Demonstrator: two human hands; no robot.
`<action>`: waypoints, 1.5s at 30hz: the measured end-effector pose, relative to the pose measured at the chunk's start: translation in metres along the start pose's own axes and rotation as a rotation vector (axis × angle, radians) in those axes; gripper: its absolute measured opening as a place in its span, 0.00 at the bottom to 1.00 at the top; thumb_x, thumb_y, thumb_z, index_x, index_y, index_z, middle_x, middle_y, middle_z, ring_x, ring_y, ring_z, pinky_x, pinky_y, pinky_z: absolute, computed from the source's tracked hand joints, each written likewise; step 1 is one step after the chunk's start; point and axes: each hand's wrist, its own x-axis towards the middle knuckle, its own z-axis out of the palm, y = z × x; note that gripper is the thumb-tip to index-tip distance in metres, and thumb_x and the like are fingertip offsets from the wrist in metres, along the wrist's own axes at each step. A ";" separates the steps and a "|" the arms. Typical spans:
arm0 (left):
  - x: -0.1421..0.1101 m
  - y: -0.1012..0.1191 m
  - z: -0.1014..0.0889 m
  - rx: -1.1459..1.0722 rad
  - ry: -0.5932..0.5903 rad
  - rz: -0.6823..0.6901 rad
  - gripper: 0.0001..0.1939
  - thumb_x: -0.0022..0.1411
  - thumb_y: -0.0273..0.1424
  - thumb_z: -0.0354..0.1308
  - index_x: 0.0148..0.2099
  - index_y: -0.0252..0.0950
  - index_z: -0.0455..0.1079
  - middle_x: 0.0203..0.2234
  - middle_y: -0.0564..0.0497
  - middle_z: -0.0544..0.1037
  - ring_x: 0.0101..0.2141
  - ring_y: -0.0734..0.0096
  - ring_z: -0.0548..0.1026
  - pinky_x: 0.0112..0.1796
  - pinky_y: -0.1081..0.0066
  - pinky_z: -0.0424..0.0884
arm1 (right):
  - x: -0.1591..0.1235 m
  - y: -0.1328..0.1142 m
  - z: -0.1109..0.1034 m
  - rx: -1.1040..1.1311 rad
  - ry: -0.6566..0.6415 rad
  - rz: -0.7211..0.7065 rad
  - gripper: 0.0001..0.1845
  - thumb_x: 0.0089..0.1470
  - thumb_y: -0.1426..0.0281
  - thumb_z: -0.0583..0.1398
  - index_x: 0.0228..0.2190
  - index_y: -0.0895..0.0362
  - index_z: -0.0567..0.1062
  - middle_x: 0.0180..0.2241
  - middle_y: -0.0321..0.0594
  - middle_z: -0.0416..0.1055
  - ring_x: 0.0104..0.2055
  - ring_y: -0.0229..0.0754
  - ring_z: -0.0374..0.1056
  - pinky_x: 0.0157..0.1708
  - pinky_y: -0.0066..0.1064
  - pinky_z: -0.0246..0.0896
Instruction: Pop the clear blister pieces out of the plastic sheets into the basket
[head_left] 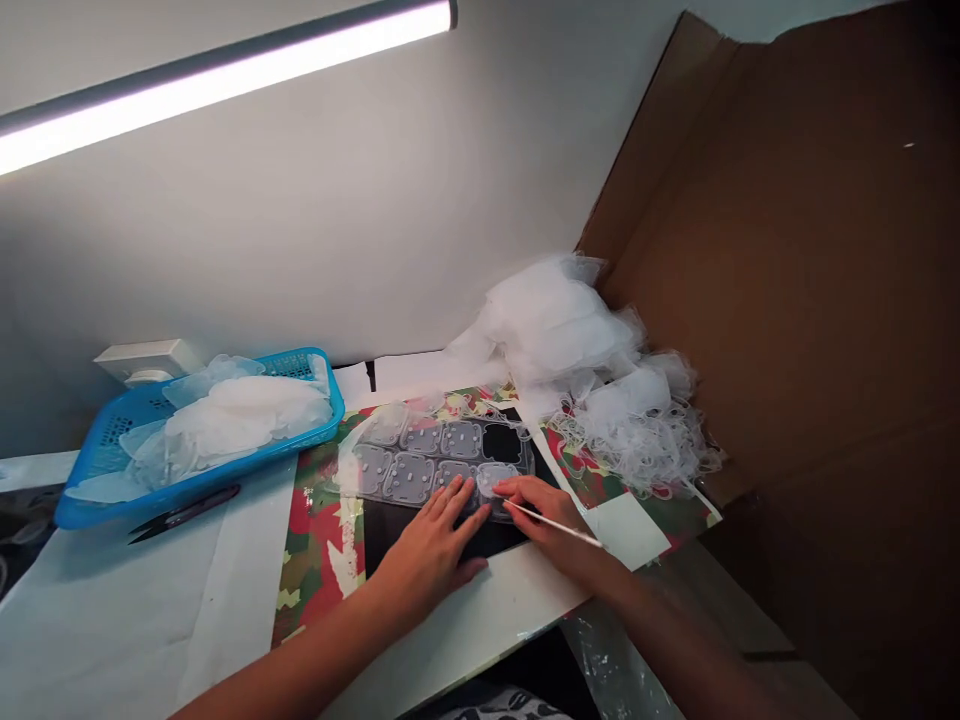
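Note:
A translucent moulded sheet of several square pads lies on a dark panel over a camouflage-patterned mat. My left hand lies flat with fingers stretched out, its fingertips pressing the sheet's near edge. My right hand pinches a thin white stick, with the fingertips at the sheet's right corner pad.
A blue basket of translucent pieces sits at the left, with dark snips in front of it. A heap of white trimmings lies at the back right. A brown cardboard wall closes the right side. A wall socket sits behind the basket.

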 end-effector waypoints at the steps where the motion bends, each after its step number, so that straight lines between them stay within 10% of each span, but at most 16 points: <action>1: -0.007 0.006 0.003 0.018 -0.018 -0.006 0.31 0.62 0.41 0.60 0.65 0.41 0.60 0.65 0.37 0.58 0.64 0.45 0.57 0.57 0.47 0.64 | -0.001 -0.002 -0.001 0.020 -0.037 0.014 0.08 0.60 0.69 0.57 0.36 0.52 0.76 0.47 0.41 0.75 0.49 0.46 0.71 0.49 0.39 0.65; 15: -0.012 0.011 0.009 0.004 -0.065 -0.033 0.32 0.62 0.44 0.60 0.66 0.50 0.57 0.70 0.43 0.44 0.66 0.40 0.47 0.59 0.42 0.58 | 0.002 0.003 -0.009 -0.018 -0.162 -0.011 0.09 0.56 0.74 0.59 0.25 0.55 0.68 0.52 0.43 0.71 0.55 0.48 0.65 0.55 0.45 0.59; 23: -0.013 0.010 0.012 0.004 -0.048 -0.025 0.33 0.60 0.40 0.62 0.66 0.50 0.58 0.71 0.44 0.39 0.66 0.38 0.47 0.59 0.42 0.57 | -0.007 0.018 0.016 -0.221 -0.043 -0.316 0.09 0.62 0.73 0.54 0.35 0.54 0.74 0.49 0.46 0.74 0.56 0.49 0.66 0.56 0.48 0.63; 28: -0.012 0.012 0.007 -0.021 -0.075 -0.048 0.33 0.60 0.39 0.62 0.66 0.52 0.58 0.71 0.45 0.36 0.66 0.36 0.46 0.58 0.43 0.59 | 0.015 0.039 -0.026 -0.085 0.416 0.099 0.10 0.59 0.64 0.57 0.28 0.54 0.73 0.35 0.40 0.77 0.36 0.43 0.73 0.36 0.34 0.69; 32: -0.011 0.013 0.004 -0.040 -0.097 -0.058 0.32 0.60 0.38 0.62 0.65 0.51 0.59 0.70 0.45 0.40 0.66 0.37 0.47 0.58 0.43 0.59 | 0.032 0.067 -0.066 0.176 0.795 0.362 0.21 0.46 0.54 0.65 0.19 0.54 0.63 0.16 0.29 0.62 0.21 0.35 0.58 0.21 0.26 0.56; 40: 0.018 0.015 -0.007 -0.058 0.011 -0.118 0.21 0.64 0.41 0.57 0.58 0.46 0.68 0.57 0.41 0.69 0.59 0.48 0.64 0.56 0.45 0.61 | 0.033 0.051 -0.047 0.386 0.479 0.340 0.22 0.46 0.53 0.66 0.21 0.55 0.66 0.18 0.31 0.64 0.22 0.35 0.58 0.21 0.26 0.52; 45: 0.061 0.017 0.002 -0.096 -0.042 -0.003 0.29 0.63 0.45 0.57 0.64 0.44 0.61 0.65 0.39 0.58 0.64 0.48 0.57 0.57 0.49 0.62 | 0.032 0.037 -0.041 0.283 0.390 0.294 0.19 0.48 0.53 0.65 0.22 0.55 0.69 0.22 0.35 0.70 0.25 0.38 0.63 0.24 0.26 0.57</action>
